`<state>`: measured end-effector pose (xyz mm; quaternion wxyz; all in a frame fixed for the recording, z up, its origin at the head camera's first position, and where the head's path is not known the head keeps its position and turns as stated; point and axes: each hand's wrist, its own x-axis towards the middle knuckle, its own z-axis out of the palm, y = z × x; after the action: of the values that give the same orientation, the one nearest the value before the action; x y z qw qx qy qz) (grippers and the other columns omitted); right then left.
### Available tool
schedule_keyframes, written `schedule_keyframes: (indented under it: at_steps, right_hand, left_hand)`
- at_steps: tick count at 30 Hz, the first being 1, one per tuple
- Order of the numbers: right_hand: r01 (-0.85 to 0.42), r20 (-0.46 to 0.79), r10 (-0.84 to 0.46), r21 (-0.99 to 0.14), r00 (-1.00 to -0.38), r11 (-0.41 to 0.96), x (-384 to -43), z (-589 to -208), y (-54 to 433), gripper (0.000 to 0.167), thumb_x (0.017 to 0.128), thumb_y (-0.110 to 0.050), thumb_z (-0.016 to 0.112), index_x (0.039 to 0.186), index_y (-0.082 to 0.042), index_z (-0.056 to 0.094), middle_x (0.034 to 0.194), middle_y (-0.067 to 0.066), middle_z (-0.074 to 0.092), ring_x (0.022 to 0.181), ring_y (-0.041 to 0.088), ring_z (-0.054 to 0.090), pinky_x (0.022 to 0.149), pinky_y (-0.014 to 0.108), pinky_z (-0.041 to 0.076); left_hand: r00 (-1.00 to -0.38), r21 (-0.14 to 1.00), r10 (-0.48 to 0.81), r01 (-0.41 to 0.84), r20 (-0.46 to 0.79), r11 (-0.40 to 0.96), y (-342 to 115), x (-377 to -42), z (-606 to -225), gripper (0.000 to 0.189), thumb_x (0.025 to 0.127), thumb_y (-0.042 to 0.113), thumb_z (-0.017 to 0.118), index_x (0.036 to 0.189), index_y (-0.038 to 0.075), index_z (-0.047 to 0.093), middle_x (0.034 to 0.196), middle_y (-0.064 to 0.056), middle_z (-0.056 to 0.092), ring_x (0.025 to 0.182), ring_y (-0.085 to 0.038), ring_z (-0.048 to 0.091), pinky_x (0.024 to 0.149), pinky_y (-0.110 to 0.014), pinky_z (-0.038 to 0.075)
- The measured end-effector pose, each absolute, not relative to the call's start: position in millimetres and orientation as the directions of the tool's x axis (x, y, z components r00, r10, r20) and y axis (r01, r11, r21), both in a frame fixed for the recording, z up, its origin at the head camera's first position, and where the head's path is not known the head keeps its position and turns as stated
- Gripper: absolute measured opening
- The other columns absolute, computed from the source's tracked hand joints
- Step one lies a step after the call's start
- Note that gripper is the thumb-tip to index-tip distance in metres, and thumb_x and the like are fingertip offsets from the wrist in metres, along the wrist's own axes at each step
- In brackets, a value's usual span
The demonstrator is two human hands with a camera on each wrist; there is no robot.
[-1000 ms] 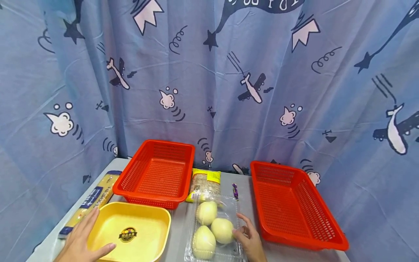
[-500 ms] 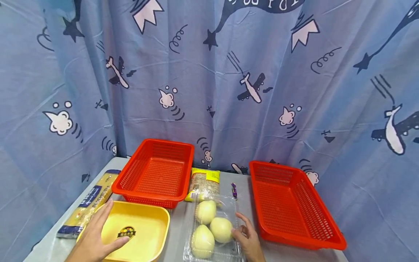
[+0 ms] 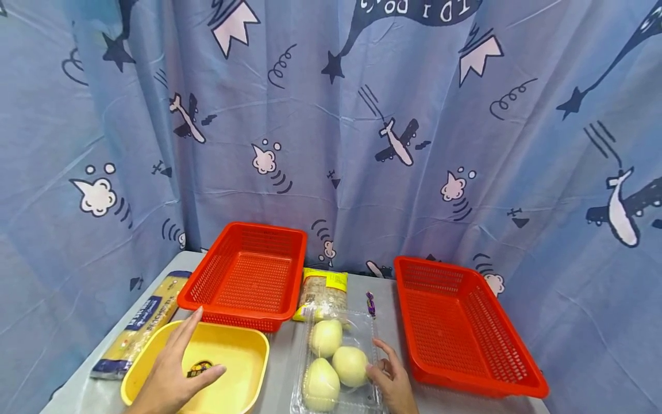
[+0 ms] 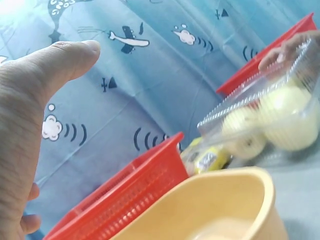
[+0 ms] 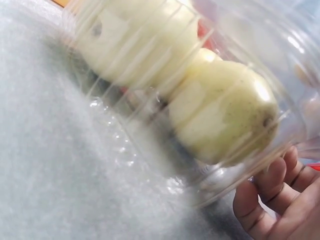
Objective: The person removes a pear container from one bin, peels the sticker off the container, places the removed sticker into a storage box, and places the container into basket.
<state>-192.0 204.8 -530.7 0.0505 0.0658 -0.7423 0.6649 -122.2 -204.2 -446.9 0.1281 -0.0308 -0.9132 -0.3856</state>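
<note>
My left hand point(image 3: 170, 374) hovers over the yellow plastic basin point(image 3: 248, 351), fingers extended and thumb spread apart, holding nothing. Part of the basin's round label point(image 3: 199, 368) is covered by that hand. To the right, a clear plastic box point(image 3: 364, 328) with three pale yellow-green pears point(image 3: 350, 366) inside sits on the table. My right hand point(image 3: 395, 379) grips the box's right side, its thumb near the closest pear. In the right wrist view, the curled fingers point(image 5: 270, 177) lie against the box's lower edge.
Two red mesh baskets stand farther back, one at left point(image 3: 253, 282) and one at right point(image 3: 455, 328). A yellow-ended bag of grain-like food point(image 3: 324, 290) and a purple-wrapped candy point(image 3: 370, 303) lie between them. A long pasta packet point(image 3: 145, 322) lies at the left edge.
My left hand has moved right, from the basin's left rim to over its inside. The right hand and the box have stayed put.
</note>
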Motion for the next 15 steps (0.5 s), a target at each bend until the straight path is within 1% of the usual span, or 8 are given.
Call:
schedule_keyframes:
  at_steps: [5, 9, 12, 13, 14, 15]
  right_hand:
    - [-0.171, 0.168, -0.038, -0.980, -0.985, 0.103, -191.1, -529.9, 205.5, 0.057, 0.087, 0.001, 0.065, 0.138, 0.002, 0.041, 0.069, 0.001, 0.046, 0.056, 0.009, 0.046, 0.053, 0.020, 0.039]
    - [-0.173, 0.169, -0.042, -0.979, -0.985, 0.110, -191.3, -529.7, 205.2, 0.056, 0.087, 0.001, 0.065, 0.138, 0.003, 0.041, 0.069, 0.000, 0.046, 0.056, 0.008, 0.045, 0.054, 0.020, 0.039]
    - [-0.163, 0.159, -0.039, -0.980, -0.986, 0.117, -191.6, -529.6, 205.0, 0.056, 0.087, 0.000, 0.065, 0.138, 0.003, 0.041, 0.069, 0.001, 0.045, 0.056, 0.008, 0.045, 0.054, 0.020, 0.038]
    - [-0.156, 0.153, -0.038, -0.981, -0.987, 0.116, -191.8, -529.5, 204.8, 0.056, 0.087, 0.000, 0.065, 0.138, 0.002, 0.041, 0.069, 0.001, 0.045, 0.056, 0.008, 0.045, 0.054, 0.020, 0.038]
    - [-0.152, 0.148, -0.037, -0.982, -0.988, 0.117, -191.9, -529.5, 204.7, 0.057, 0.087, -0.001, 0.065, 0.139, 0.002, 0.041, 0.070, 0.001, 0.045, 0.056, 0.009, 0.045, 0.054, 0.020, 0.038]
    - [-0.148, 0.145, -0.036, -0.982, -0.989, 0.117, -192.1, -529.6, 204.7, 0.057, 0.087, -0.001, 0.065, 0.139, 0.002, 0.041, 0.070, 0.001, 0.045, 0.057, 0.009, 0.045, 0.054, 0.020, 0.038]
  left_hand:
    - [-0.938, 0.740, -0.038, 0.247, 0.345, 0.626, -193.6, -124.3, -446.2, 0.098, 0.078, 0.042, 0.079, 0.155, 0.017, 0.023, 0.152, -0.019, 0.028, 0.134, -0.043, 0.027, 0.096, -0.070, 0.027]
    - [-0.932, 0.769, -0.044, 0.270, 0.361, 0.579, -186.0, -127.8, -447.1, 0.096, 0.078, 0.039, 0.080, 0.154, 0.022, 0.024, 0.153, -0.016, 0.029, 0.135, -0.042, 0.026, 0.098, -0.069, 0.026]
    - [-0.921, 0.771, -0.038, 0.301, 0.387, 0.561, -180.8, -130.4, -449.4, 0.094, 0.078, 0.037, 0.080, 0.154, 0.023, 0.026, 0.152, -0.016, 0.031, 0.134, -0.040, 0.029, 0.099, -0.068, 0.027]
    - [-0.917, 0.768, -0.038, 0.309, 0.397, 0.561, -179.3, -131.2, -450.2, 0.094, 0.078, 0.036, 0.080, 0.154, 0.024, 0.026, 0.152, -0.014, 0.032, 0.134, -0.038, 0.030, 0.100, -0.066, 0.028]
    - [-0.912, 0.763, -0.039, 0.316, 0.407, 0.563, -177.7, -131.7, -451.1, 0.093, 0.078, 0.036, 0.080, 0.154, 0.025, 0.027, 0.151, -0.013, 0.033, 0.133, -0.036, 0.032, 0.103, -0.059, 0.029]
    - [-0.904, 0.758, -0.039, 0.333, 0.425, 0.561, -176.0, -132.2, -452.0, 0.093, 0.078, 0.034, 0.081, 0.154, 0.025, 0.027, 0.151, -0.013, 0.034, 0.133, -0.035, 0.033, 0.103, -0.057, 0.030]
